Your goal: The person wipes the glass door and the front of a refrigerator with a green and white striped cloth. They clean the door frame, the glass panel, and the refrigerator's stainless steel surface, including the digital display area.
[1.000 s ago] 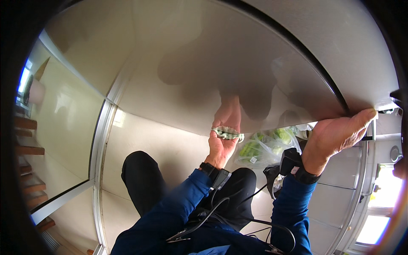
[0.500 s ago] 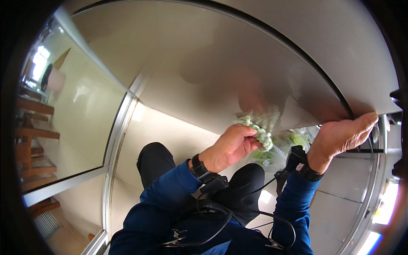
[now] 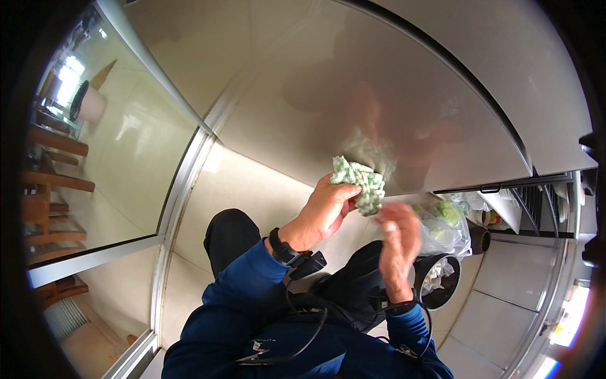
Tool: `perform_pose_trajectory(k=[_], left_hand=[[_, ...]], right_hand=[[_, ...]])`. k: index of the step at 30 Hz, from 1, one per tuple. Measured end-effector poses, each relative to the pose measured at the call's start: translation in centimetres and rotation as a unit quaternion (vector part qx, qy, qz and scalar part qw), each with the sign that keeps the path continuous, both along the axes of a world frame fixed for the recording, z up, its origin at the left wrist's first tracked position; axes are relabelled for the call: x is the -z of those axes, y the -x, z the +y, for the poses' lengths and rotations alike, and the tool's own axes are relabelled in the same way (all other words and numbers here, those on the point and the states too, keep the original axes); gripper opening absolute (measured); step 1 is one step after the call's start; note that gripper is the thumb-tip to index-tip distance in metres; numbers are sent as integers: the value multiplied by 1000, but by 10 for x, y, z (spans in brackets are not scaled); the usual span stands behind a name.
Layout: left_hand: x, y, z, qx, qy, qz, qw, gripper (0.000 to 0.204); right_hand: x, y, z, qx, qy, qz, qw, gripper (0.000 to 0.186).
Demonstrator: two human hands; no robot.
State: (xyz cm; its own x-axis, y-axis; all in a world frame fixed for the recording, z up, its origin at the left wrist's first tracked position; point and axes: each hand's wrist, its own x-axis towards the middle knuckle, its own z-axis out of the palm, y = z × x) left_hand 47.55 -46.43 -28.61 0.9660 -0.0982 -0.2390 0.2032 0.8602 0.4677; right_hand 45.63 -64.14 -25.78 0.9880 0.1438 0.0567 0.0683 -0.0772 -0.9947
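Note:
Pinched between the thumb and fingers of my left hand (image 3: 319, 211) is a crumpled green-and-white checked cloth (image 3: 361, 184). It is held up in front of a large glossy grey-beige appliance door (image 3: 303, 107), which reflects hand and cloth. Whether the cloth touches the door I cannot tell. My right hand (image 3: 399, 243) is just to the right of the cloth's lower edge, its fingers smeared by motion, so their grip is unclear. A second grey panel (image 3: 492, 63) meets the door along a dark curved gap.
Clear plastic bags of green vegetables (image 3: 445, 221) lie right of my hands, above a black bin (image 3: 437, 281) with bagged waste. Farther right stands a dark rack (image 3: 536, 205). A metal-framed glass partition (image 3: 132, 164) runs along the left, with wooden chairs (image 3: 50, 183) beyond.
My right hand has left the panel edge at the right and come down and left towards the cloth. My left hand has shifted slightly left with the cloth.

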Motion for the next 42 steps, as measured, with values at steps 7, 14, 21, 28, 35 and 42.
perform_pose_trajectory(k=[7, 14, 21, 28, 35, 42], left_hand=[[24, 23, -1, 93, -757, -288, 579, 38], [59, 48, 38, -78, -799, -266, 534, 46], [123, 67, 97, -164, -695, -85, 695, 31], [143, 88, 114, -197, -388, 168, 884, 22], [121, 106, 91, -149, -282, 139, 937, 28], [87, 149, 61, -79, -228, 206, 948, 48]], right_hand=[[93, -25, 3, -77, -461, 420, 778, 46], [140, -47, -7, 74, -477, 409, 774, 32], [205, -83, 65, -57, -396, 427, 811, 33], [171, -86, 130, -70, -445, 489, 747, 33], [110, -88, 109, -77, -447, 509, 732, 33], [45, -84, 141, -29, -392, 483, 783, 28]])
